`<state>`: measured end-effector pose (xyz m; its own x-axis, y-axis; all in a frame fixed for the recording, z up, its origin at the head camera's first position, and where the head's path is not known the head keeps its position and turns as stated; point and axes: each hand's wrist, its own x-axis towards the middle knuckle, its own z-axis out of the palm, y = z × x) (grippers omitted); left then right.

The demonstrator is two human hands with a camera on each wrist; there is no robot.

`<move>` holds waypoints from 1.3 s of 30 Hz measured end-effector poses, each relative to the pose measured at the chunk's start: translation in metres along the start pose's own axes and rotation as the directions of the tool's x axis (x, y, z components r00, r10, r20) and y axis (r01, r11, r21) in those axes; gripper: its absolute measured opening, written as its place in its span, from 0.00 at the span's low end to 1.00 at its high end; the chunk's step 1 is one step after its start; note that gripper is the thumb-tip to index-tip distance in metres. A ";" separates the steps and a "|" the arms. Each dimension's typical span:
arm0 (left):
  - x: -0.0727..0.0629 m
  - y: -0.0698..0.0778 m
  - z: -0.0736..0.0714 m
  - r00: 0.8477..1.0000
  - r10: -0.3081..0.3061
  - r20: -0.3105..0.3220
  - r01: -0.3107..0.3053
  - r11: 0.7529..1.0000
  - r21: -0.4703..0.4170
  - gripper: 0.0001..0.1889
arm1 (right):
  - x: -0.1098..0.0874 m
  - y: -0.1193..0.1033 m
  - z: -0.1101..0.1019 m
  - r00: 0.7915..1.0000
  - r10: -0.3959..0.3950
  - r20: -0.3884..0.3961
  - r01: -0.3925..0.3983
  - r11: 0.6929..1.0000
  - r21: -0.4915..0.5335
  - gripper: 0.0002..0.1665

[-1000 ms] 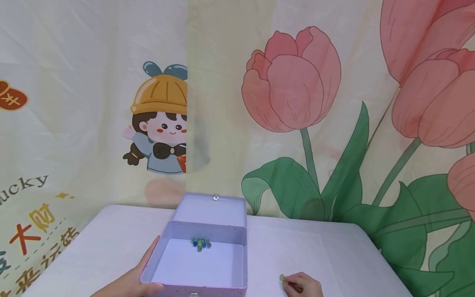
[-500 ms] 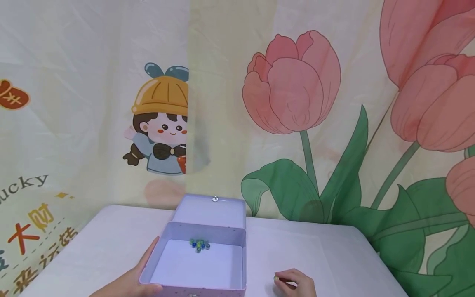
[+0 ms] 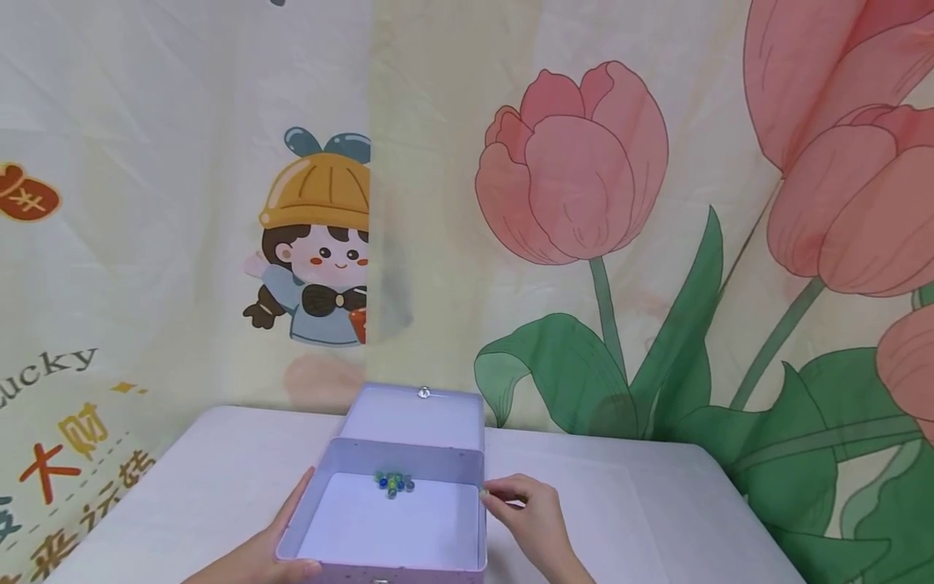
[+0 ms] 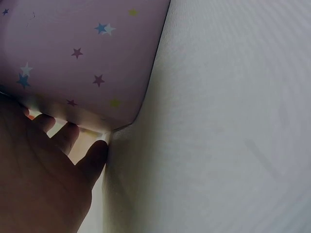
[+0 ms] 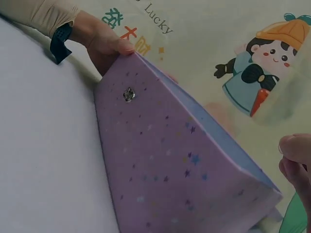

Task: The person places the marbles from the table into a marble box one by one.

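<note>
A lilac tin box (image 3: 438,574) with a star pattern stands on the table, its hinged lid (image 3: 412,415) swung back. Inside, near the back wall, several green and blue glass marbles (image 3: 392,483) lie in a cluster. My left hand (image 3: 264,553) holds the box at its front left corner, thumb on the front rim and fingers along the left side. My right hand (image 3: 531,515) is at the box's right rim, pinching a small marble (image 3: 483,491) that the fingertips mostly cover. In the right wrist view the box's starry front (image 5: 150,141) shows a metal clasp (image 5: 129,94).
A white cloth covers the table (image 3: 620,503). Behind it hangs a curtain (image 3: 430,203) printed with pink tulips (image 3: 576,178) and a cartoon figure (image 3: 321,243). The lid lies toward the table's back edge, close to the curtain.
My right hand has lifted the marble off the table on the right and carried it left and away from me to the box's right rim. The left hand stays on the box.
</note>
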<state>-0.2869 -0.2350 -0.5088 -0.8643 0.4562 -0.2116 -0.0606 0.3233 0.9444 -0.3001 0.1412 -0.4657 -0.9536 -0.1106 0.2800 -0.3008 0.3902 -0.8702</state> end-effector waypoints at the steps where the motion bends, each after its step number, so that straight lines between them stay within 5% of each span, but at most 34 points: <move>1: 0.000 -0.001 0.000 1.000 0.018 0.006 -0.018 1.000 -0.009 0.57 | 0.006 -0.002 0.004 1.000 -0.018 0.024 0.018 1.000 -0.002 0.10; 5: 0.002 -0.009 -0.001 0.995 0.098 0.033 -0.097 0.995 -0.017 0.59 | 0.031 -0.005 0.019 0.991 -0.054 0.124 0.054 0.999 0.010 0.09; 8: 0.004 -0.015 -0.001 0.979 0.201 0.027 -0.201 0.979 0.017 0.59 | 0.048 -0.004 0.026 0.979 -0.017 0.203 0.009 0.999 0.043 0.10; 13: 0.007 -0.023 0.002 0.921 0.387 0.038 -0.387 0.922 -0.015 0.58 | 0.073 0.000 0.035 0.943 0.062 0.327 -0.080 0.996 0.040 0.14; 17: 0.012 -0.029 0.004 0.842 0.536 0.064 -0.535 0.844 -0.041 0.57 | 0.084 0.001 0.046 0.913 0.048 0.405 -0.080 0.995 0.061 0.14; 24: 0.037 -0.059 0.000 0.625 0.778 0.067 -0.779 0.627 -0.015 0.58 | 0.087 0.002 0.075 0.903 0.023 0.430 -0.068 0.994 0.088 0.09; 28: 0.040 -0.058 -0.001 0.559 0.825 0.081 -0.829 0.559 0.024 0.58 | 0.087 0.004 0.087 0.903 0.031 0.428 -0.043 0.999 0.019 0.07; 30: 0.037 -0.052 -0.001 0.548 0.832 0.084 -0.837 0.545 0.059 0.58 | 0.088 0.005 0.091 0.904 0.027 0.427 -0.009 0.999 -0.043 0.05; 32: 0.034 -0.048 -0.001 0.562 0.824 0.076 -0.827 0.558 0.067 0.57 | 0.089 0.007 0.094 0.899 0.018 0.438 0.034 0.993 -0.111 0.04; 34: 0.030 -0.043 -0.001 0.595 0.801 0.069 -0.803 0.592 0.063 0.58 | 0.089 0.007 0.097 0.891 0.016 0.454 0.067 0.984 -0.166 0.03; 37: 0.024 -0.037 -0.001 0.667 0.744 0.038 -0.744 0.663 0.083 0.60 | 0.090 0.008 0.098 0.880 0.004 0.475 0.115 0.968 -0.221 0.04; 39: 0.022 -0.034 -0.002 0.693 0.720 0.031 -0.718 0.687 0.115 0.59 | 0.089 0.007 0.099 0.878 0.000 0.478 0.135 0.960 -0.247 0.04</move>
<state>-0.3045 -0.2377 -0.5451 -0.6274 0.5748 0.5253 0.6364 -0.0102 0.7713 -0.3889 0.0436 -0.4870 -0.8436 -0.5344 0.0520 -0.4137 0.5852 -0.6974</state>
